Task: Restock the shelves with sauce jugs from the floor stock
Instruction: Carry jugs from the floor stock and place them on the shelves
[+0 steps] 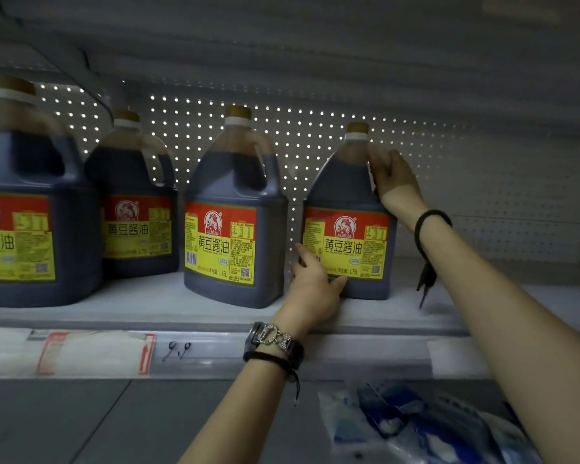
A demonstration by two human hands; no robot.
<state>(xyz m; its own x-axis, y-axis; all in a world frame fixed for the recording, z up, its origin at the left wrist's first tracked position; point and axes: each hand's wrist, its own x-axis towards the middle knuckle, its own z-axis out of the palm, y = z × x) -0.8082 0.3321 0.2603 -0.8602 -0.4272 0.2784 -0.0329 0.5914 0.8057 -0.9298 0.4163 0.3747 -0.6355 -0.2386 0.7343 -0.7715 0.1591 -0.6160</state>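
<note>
While both hands are on it, the rightmost jug (347,229) stands upright on the shelf (416,316), centre-right of frame: long axis vertical, gold cap up, red-and-yellow label facing the camera, handle side turned to frame right. Left hand (312,286): wrapped round the jug's lower left corner, thumb across the front below the label, fingers up the left side. Right hand (390,179): fingers curled over the upper right shoulder at the handle; blurred, exact grip unclear. Three more jugs (231,212) stand upright to frame left, labels forward. Blue-and-white bag (416,426) lower right, below the shelf edge
</note>
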